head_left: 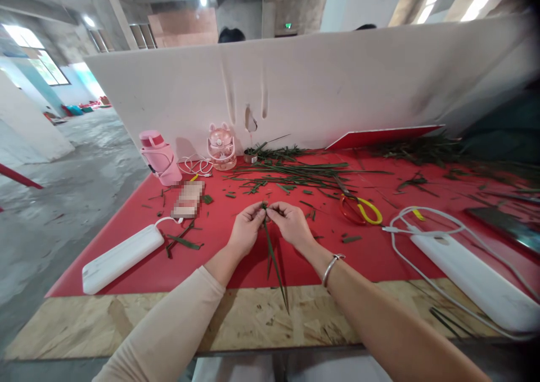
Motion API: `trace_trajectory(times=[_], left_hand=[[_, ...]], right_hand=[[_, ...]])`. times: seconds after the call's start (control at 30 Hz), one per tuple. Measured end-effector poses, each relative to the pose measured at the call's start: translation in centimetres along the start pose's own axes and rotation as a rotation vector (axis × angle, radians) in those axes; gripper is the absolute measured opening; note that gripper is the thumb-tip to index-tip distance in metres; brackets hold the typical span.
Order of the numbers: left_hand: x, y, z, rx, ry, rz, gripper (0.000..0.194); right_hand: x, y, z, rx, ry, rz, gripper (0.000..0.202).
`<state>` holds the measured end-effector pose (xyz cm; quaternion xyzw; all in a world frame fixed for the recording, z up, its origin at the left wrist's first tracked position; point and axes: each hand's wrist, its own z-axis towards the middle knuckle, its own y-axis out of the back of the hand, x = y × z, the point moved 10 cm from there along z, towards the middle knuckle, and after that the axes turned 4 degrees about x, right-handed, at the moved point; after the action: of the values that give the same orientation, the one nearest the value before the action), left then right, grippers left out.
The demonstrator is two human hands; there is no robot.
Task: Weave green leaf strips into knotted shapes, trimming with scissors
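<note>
My left hand [248, 227] and my right hand [289, 221] meet above the red table covering, fingertips pinched close together. Between them they grip green leaf strips [273, 252], whose long ends hang down toward the wooden front edge. A small knotted or folded bit shows at the fingertips, too small to make out. Beyond my hands lies a loose bundle of long green leaf strips [295, 172]. To the right of my right hand rest scissors [368, 211] with yellow and red handles.
A white power bank [122, 258] lies left, another [476, 281] right with a looping cable. A pink bottle [160, 157], a clear pink bottle [221, 148] and a small tin [250, 157] stand before the white partition [312, 84]. Leaf scraps [184, 241] are scattered about.
</note>
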<state>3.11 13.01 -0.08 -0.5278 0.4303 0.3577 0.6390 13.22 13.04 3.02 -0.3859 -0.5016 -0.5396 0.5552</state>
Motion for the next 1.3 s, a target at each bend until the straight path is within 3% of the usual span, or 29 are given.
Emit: trace_trajectory(times=[0.17, 0.23, 0.37, 0.53, 0.67, 0.87, 0.97, 1.13, 1.2, 1.3], left_hand=[[-0.3, -0.3, -0.1, 0.006, -0.022, 0.069, 0.037], [-0.2, -0.2, -0.1, -0.004, -0.017, 0.093, 0.036], [-0.1, 0.1, 0.0, -0.015, -0.006, 0.138, 0.037], [-0.7, 0.2, 0.1, -0.019, -0.054, 0.206, 0.033], [-1.0, 0.2, 0.2, -0.029, -0.091, 0.238, 0.027], [-1.0, -0.7, -0.1, 0.025, -0.089, 0.316, 0.027], [-1.0, -1.3, -0.4, 0.061, -0.095, 0.361, 0.026], [-0.3, -2.4, -0.4, 0.168, -0.059, 0.259, 0.027], [-0.1, -2.3, -0.3, 0.165, -0.047, 0.218, 0.026], [0.1, -2.0, -0.1, 0.137, -0.038, 0.148, 0.024]], right_hand=[[-3.5, -0.7, -0.3, 0.082, -0.311, 0.158, 0.028], [-2.9, -0.2, 0.0, 0.067, -0.24, 0.082, 0.026], [-0.1, 0.9, 0.4, 0.008, 0.043, -0.186, 0.016], [0.8, 0.8, 0.3, 0.006, 0.142, -0.392, 0.018], [1.1, 0.5, 0.1, 0.031, 0.163, -0.429, 0.018], [2.6, 1.6, -0.2, -0.079, 0.222, -0.306, 0.017], [0.6, 1.9, 0.2, -0.1, 0.052, -0.125, 0.016], [-4.3, 0.7, -0.1, -0.131, -0.322, 0.44, 0.027], [-4.8, 0.2, -0.2, -0.116, -0.367, 0.509, 0.029], [-3.6, 0.6, 0.0, -0.104, -0.268, 0.415, 0.027]])
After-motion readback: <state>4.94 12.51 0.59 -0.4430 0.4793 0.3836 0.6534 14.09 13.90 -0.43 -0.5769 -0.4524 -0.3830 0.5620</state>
